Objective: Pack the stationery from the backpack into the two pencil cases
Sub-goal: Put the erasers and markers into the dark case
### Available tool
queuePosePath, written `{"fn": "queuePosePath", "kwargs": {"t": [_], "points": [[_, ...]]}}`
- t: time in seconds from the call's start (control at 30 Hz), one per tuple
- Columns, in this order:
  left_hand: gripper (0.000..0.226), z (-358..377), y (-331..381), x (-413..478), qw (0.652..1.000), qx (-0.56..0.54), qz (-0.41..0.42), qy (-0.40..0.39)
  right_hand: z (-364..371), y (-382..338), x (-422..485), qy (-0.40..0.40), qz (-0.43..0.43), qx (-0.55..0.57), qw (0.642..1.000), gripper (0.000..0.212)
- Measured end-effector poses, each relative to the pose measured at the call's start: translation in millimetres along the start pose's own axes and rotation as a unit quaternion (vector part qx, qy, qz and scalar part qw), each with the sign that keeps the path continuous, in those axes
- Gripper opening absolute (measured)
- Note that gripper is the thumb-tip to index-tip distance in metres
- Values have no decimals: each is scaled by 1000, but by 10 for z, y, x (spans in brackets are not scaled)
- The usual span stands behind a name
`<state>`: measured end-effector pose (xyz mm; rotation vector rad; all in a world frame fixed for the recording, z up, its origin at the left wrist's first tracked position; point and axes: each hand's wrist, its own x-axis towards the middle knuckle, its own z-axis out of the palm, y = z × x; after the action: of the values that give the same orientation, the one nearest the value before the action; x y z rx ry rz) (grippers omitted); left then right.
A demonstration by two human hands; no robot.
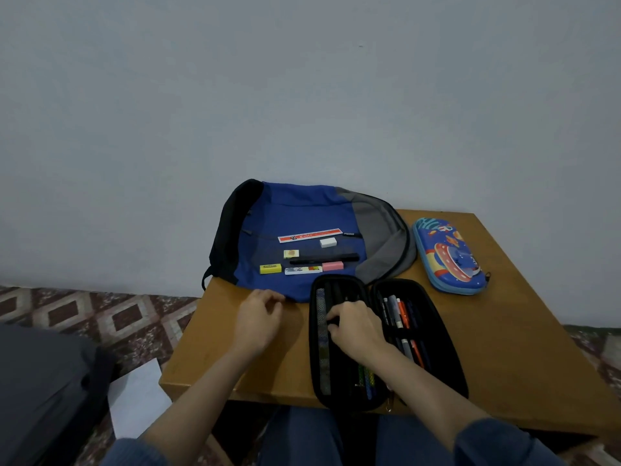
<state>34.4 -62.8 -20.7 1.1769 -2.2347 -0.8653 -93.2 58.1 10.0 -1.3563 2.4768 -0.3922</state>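
Note:
A blue, grey and black backpack (pixel 302 213) lies flat at the back of the table. On it rest a red and white ruler (pixel 309 235), a white eraser (pixel 328 242), a small printed eraser (pixel 291 253), a black pen (pixel 324 258), a pink eraser (pixel 332 265), a yellow eraser (pixel 270 268) and a white-blue eraser (pixel 303 270). The black pencil case (pixel 450 375) lies open in front, with pens (pixel 400 314) in its right half. My right hand (pixel 358 327) is in its left half, fingers curled; what they hold is unclear. My left hand (pixel 260 317) hovers loosely curled, holding nothing.
A closed blue cartoon pencil case (pixel 448 255) lies at the back right of the wooden table (pixel 521 348). A wall stands right behind the backpack. On the patterned floor at left are a dark bag (pixel 43 381) and a white sheet (pixel 137 398).

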Motion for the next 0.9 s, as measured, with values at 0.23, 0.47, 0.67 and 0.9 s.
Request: {"fn": "queuePosePath", "kwargs": {"t": [0.23, 0.47, 0.67, 0.9], "points": [[43, 108, -332, 223, 988, 134, 59, -39, -243, 10, 480, 81, -16, 36, 996, 22], [39, 189, -388, 231, 983, 147, 104, 21, -262, 1, 1285, 138, -61, 50, 987, 21], [38, 201, -406, 216, 983, 143, 111, 33, -60, -164, 1893, 168, -99, -19, 981, 29], [37, 204, -422, 222, 985, 135, 107, 31, -19, -179, 2275, 38, -60, -152, 986, 47]]}}
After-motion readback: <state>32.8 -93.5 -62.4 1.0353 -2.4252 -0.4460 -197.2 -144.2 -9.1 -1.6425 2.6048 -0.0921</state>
